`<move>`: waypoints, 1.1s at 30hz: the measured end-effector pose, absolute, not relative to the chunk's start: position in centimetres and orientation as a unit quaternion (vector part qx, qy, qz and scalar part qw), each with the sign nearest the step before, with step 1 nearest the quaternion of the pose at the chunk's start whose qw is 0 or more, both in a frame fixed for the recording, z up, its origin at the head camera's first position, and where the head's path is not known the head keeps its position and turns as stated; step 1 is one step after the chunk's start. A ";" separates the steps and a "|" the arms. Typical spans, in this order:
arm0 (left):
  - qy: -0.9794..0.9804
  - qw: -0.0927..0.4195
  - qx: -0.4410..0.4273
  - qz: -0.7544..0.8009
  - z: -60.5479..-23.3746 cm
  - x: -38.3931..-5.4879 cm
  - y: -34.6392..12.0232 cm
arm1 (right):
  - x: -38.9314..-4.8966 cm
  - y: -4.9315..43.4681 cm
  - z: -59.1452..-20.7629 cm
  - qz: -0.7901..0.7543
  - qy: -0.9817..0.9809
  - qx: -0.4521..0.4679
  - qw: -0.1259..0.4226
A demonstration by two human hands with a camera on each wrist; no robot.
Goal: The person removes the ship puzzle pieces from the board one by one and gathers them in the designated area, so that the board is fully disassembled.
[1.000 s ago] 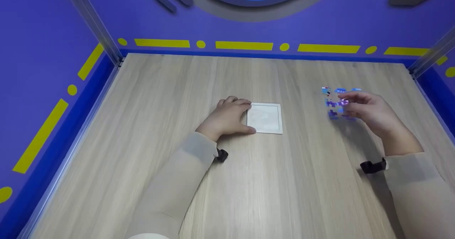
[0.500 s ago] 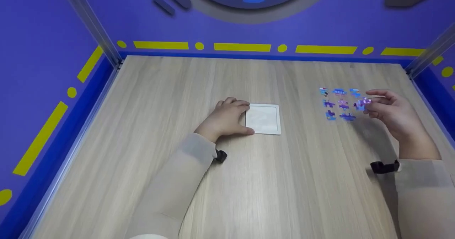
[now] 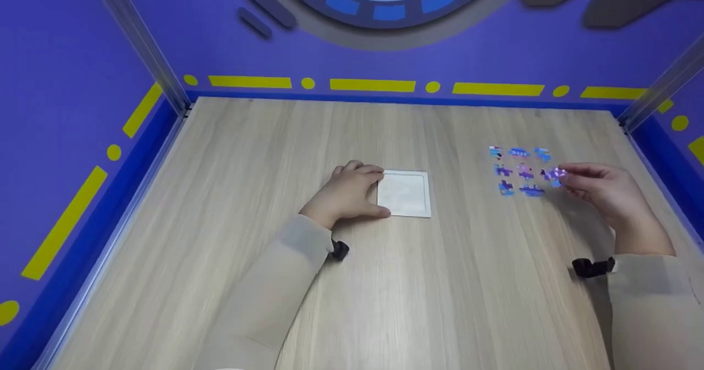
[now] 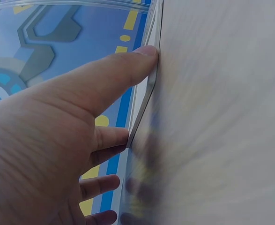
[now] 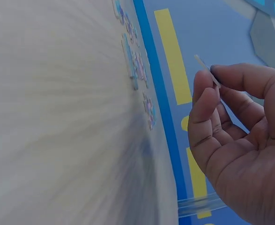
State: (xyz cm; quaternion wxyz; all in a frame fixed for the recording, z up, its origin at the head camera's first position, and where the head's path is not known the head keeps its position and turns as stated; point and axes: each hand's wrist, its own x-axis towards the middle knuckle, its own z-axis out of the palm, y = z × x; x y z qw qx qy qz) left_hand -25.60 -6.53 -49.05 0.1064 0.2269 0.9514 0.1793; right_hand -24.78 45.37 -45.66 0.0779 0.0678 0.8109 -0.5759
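In the head view, a square white puzzle tray [image 3: 405,196] with a thin inner outline lies flat on the table. My left hand [image 3: 345,193] rests at its left side, with the thumb at the near-left corner and a fingertip at the far-left corner. The left wrist view has the thumb [image 4: 123,70] extended along the tray's edge. Over to the right, my right hand [image 3: 619,197] pinches a purple-and-blue jigsaw piece [image 3: 554,175] between thumb and fingers. Seen edge-on in the right wrist view, that piece [image 5: 203,64] is off the table.
Several loose jigsaw pieces [image 3: 518,152] lie in rough rows on the table, left of my right hand. Blue-purple walls [image 3: 374,56] with yellow marks enclose the wooden table [image 3: 352,309] at the back and sides.
My right hand moves right from over the jigsaw pieces, then shifts slightly back, with a piece between its fingers. The left hand stays at the tray. The head view tips up a little.
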 end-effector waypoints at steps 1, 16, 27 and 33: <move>0.951 0.107 0.227 0.179 -49.2 -25.5 -6.5 | -24.7 45.5 -45.9 -0.575 0.811 0.072 0.083; 0.951 0.108 0.228 0.179 -49.7 -25.6 -6.7 | -25.1 46.9 -47.1 -0.525 0.834 0.129 0.108; 0.950 0.105 0.231 0.182 -49.1 -25.5 -6.6 | -25.3 46.9 -47.4 -0.514 0.841 0.120 0.116; 0.952 0.103 0.230 0.174 -49.2 -25.6 -6.6 | -25.2 46.5 -47.7 -0.426 0.890 0.116 0.110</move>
